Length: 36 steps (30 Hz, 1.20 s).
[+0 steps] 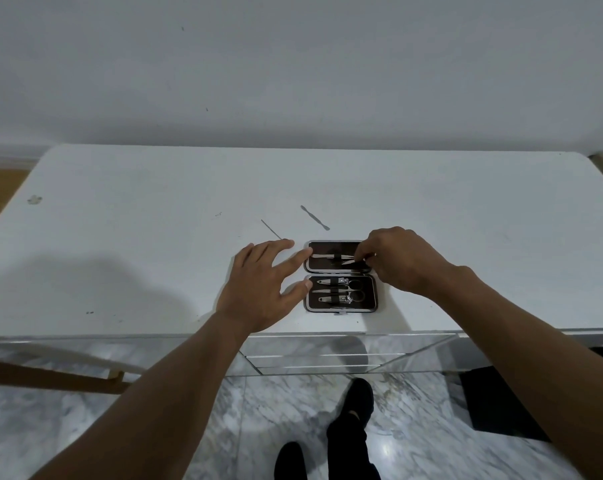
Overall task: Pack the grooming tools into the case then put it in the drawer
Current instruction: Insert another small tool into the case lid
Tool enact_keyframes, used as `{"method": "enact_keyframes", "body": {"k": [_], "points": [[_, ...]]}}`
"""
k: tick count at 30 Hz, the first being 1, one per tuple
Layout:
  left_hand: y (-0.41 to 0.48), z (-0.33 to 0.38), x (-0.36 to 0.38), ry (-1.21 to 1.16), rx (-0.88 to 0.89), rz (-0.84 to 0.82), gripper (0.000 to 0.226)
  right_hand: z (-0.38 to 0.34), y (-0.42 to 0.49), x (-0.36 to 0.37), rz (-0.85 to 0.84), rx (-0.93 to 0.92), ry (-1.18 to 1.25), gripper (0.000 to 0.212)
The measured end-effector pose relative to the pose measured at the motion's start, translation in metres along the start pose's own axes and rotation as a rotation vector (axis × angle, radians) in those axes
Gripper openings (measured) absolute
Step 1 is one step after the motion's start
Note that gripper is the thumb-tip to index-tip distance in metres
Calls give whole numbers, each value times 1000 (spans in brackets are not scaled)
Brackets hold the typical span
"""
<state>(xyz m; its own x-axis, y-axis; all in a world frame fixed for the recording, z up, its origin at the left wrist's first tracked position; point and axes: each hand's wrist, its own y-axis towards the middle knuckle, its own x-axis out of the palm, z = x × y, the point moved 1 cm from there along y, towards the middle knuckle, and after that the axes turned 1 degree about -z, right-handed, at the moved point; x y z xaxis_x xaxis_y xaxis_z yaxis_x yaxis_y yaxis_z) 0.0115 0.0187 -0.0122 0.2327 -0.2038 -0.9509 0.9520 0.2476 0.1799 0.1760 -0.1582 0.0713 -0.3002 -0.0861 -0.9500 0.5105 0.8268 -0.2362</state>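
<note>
**The little tool could slip out**

The open case point(340, 276) lies near the table's point(120, 244) front edge. The right hand point(397, 259) pinches a thin tool point(349, 261) into its far half. The left hand point(258, 289), fingers spread, steadies the case. Two loose tools point(314, 218) lie just past the pinch; a bump might knock them away.

The table point(154, 237) is white, and the wall point(293, 64) behind it is pale grey. The open case point(341, 271) is dark brown inside with a silver rim, and its tools point(331, 291) are shiny silver. The floor point(224, 427) has a grey and white marble pattern, and the shoes point(357, 393) are black.
</note>
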Motion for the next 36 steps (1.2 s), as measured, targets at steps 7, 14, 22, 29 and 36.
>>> {"method": "enact_keyframes", "body": {"k": [7, 14, 22, 29, 36], "points": [[0, -1, 1, 2, -1, -1, 54, 1, -4, 0, 30, 34, 9, 30], [0, 0, 1, 3, 0, 12, 54, 7, -6, -1, 57, 70, 47, 28], [0, 0, 0, 13, 2, 13, 54, 7, 2, 0, -26, 32, 33, 28], [0, 1, 0, 7, 0, 17, 54, 2, 1, 1, -16, -52, -80, 31], [0, 0, 0, -3, 0, 24, 53, -6, 1, 4, 21, -114, -159, 29]]}}
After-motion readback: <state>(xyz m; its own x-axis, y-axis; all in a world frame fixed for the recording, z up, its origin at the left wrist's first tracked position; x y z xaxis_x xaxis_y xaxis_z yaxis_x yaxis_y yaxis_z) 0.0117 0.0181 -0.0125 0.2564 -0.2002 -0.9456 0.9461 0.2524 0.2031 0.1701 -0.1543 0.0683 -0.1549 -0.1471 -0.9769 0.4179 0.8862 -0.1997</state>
